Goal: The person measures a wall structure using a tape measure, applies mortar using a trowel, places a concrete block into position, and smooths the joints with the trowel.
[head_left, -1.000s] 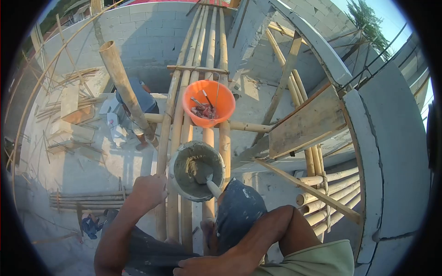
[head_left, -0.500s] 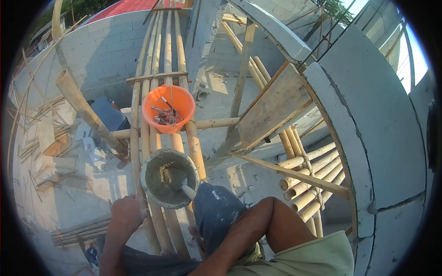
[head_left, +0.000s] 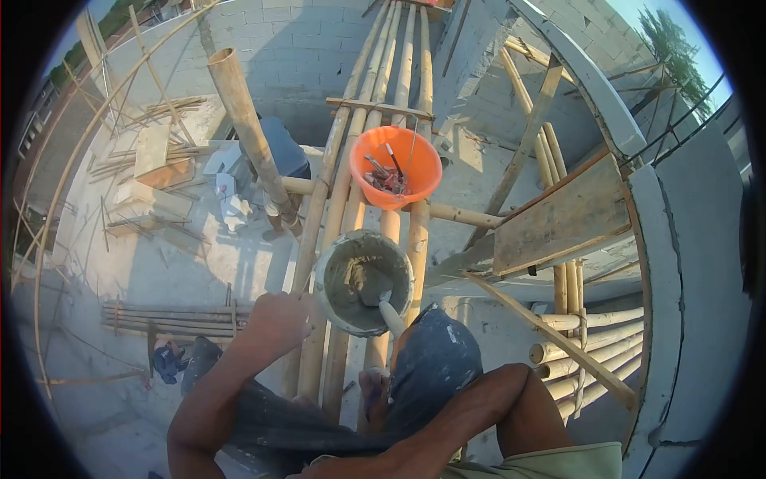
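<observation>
My left hand is closed in a fist just left of a mortar-crusted bucket. Whether it grips anything cannot be made out. Grey wet mortar lines the bucket, which sits on bamboo poles. A trowel with a pale handle leans inside, its handle over the rim towards my knee. My right forearm crosses low over my lap, and its hand is out of sight at the bottom edge. Beyond the bucket stands an orange basin holding several tools.
A thick upright bamboo post rises at left, with a person in dark clothing below it. Grey block wall curves along the right, beside a wooden panel and bundled bamboo. The floor lies well below the poles.
My view has swung left, so the bucket and basin appear farther right. My left hand stays closed beside the bucket. The trowel remains in the bucket.
</observation>
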{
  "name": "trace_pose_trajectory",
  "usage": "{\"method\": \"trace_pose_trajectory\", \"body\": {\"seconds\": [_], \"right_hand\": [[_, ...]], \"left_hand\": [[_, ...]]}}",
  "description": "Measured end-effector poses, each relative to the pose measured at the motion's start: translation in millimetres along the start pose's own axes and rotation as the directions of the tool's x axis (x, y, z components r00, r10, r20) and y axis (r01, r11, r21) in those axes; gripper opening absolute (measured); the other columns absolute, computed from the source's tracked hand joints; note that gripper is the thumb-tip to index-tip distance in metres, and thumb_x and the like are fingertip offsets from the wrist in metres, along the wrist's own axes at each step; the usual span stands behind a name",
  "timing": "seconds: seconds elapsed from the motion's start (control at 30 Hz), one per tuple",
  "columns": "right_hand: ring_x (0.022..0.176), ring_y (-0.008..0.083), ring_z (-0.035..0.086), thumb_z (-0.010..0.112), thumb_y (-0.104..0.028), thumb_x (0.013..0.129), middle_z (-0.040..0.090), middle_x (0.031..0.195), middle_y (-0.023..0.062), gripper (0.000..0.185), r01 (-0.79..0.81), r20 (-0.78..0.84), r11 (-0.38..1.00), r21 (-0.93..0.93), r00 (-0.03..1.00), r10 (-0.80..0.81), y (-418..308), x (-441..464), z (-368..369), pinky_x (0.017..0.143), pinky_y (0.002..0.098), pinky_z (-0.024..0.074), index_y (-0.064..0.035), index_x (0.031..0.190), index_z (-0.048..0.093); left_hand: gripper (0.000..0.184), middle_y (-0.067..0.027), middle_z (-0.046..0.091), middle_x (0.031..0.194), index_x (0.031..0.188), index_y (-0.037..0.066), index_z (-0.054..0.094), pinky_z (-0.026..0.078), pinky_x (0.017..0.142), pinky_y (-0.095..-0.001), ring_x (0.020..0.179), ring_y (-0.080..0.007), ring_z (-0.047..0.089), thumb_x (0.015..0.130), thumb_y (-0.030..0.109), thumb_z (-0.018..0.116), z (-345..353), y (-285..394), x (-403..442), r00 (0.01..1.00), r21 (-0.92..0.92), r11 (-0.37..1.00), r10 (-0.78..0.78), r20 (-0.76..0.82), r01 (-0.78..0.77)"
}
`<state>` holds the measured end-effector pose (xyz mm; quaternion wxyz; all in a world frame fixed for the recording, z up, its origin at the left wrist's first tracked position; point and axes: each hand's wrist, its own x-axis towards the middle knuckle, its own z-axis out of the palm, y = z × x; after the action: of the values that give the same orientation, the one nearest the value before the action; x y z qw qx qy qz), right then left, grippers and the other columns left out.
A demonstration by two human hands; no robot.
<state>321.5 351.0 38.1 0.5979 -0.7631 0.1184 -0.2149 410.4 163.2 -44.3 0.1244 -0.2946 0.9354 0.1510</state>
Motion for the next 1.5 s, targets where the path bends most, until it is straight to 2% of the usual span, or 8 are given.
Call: {"method": "trace_pose_trajectory", "body": {"seconds": [0.3,0.37,0.77,1.0,1.17,1.27,1.33,1.5], "right_hand": [[0.111,0.0311,0.059,0.048,-0.023,0.103,0.056,0.118,0.0193,0.044,-0.047,0.180,0.987,0.152,0.984,0.019,9.8,2.2,27.7,0.098,0.0455,0.0490,-0.0015,0.141,0.045],[0.108,0.0306,0.061,0.048,-0.020,0.102,0.058,0.114,0.0173,0.043,0.003,-0.001,0.994,0.113,1.000,-0.002,15.0,-3.2,40.7,0.096,0.0429,0.0499,-0.0016,0.141,0.046],[0.096,0.0233,0.060,0.051,-0.021,0.098,0.057,0.105,0.0120,0.037,0.028,0.052,0.977,-0.209,0.999,-0.018,4.7,-16.1,31.0,0.089,0.0374,0.0497,0.0004,0.128,0.050],[0.100,0.0232,0.057,0.050,-0.022,0.098,0.055,0.107,0.0114,0.036,0.087,0.059,0.966,-0.245,0.995,-0.075,2.6,-19.2,20.7,0.092,0.0368,0.0478,-0.0004,0.127,0.050],[0.113,0.0312,0.054,0.050,-0.024,0.095,0.051,0.117,0.0164,0.049,-0.058,0.260,0.996,-0.075,0.963,0.075,-31.6,-16.8,-40.8,0.099,0.0423,0.0495,0.0048,0.135,0.046],[0.112,0.0306,0.054,0.051,-0.024,0.094,0.051,0.112,0.0153,0.046,-0.046,0.296,0.985,-0.168,0.950,0.095,-41.3,-11.3,-52.0,0.099,0.0409,0.0486,0.0040,0.130,0.049],[0.109,0.0293,0.055,0.050,-0.023,0.094,0.051,0.111,0.0142,0.042,-0.008,0.247,0.966,-0.260,0.966,0.075,-42.3,-11.9,-46.7,0.097,0.0398,0.0481,0.0030,0.126,0.050],[0.099,0.0243,0.056,0.049,-0.021,0.093,0.052,0.104,0.0104,0.031,0.045,0.121,0.904,-0.426,0.993,0.007,-39.8,-7.3,-43.5,0.091,0.0360,0.0466,-0.0005,0.116,0.052]], "left_hand": [[0.030,-0.0143,0.070,0.093,0.105,0.002,0.066,0.056,0.074,-0.0453,0.089,-0.0312,0.072,0.084,0.022,0.072,9.3,3.7,-2.3,1.000,-0.002,1.000,0.013,-0.002,-0.013],[0.036,-0.0158,0.069,0.097,0.108,0.001,0.065,0.057,0.078,-0.0469,0.094,-0.0333,0.071,0.084,0.025,0.075,7.5,4.3,-2.6,0.999,-0.033,0.999,-0.014,0.047,0.016],[0.026,-0.0159,0.070,0.093,0.105,0.000,0.066,0.058,0.072,-0.0438,0.088,-0.0324,0.073,0.085,0.016,0.068,12.3,-5.4,-2.5,0.997,-0.037,0.998,-0.038,0.067,0.041],[0.011,-0.0141,0.072,0.075,0.088,0.002,0.070,0.058,0.062,-0.0416,0.074,-0.0300,0.074,0.084,0.011,0.066,16.5,-14.5,-2.4,0.992,-0.040,0.999,-0.007,-0.128,0.002],[0.010,-0.0169,0.073,0.078,0.087,0.003,0.072,0.058,0.063,-0.0423,0.076,-0.0316,0.075,0.082,0.011,0.067,14.8,-25.2,0.3,0.997,-0.070,0.997,-0.043,-0.060,0.039],[0.011,-0.0178,0.074,0.079,0.087,0.002,0.072,0.058,0.063,-0.0433,0.077,-0.0329,0.075,0.082,0.011,0.067,12.6,-36.4,3.3,0.995,-0.093,0.995,-0.051,-0.082,0.043],[0.034,-0.0166,0.072,0.093,0.107,0.001,0.066,0.056,0.076,-0.0461,0.089,-0.0360,0.072,0.087,0.029,0.070,-3.0,-44.2,6.9,0.974,-0.087,0.983,-0.147,0.170,0.164],[0.038,-0.0187,0.071,0.098,0.107,0.002,0.067,0.053,0.084,-0.0466,0.096,-0.0354,0.069,0.087,0.035,0.070,-3.2,-85.7,4.8,0.979,-0.155,0.967,-0.198,0.051,0.204]]}}
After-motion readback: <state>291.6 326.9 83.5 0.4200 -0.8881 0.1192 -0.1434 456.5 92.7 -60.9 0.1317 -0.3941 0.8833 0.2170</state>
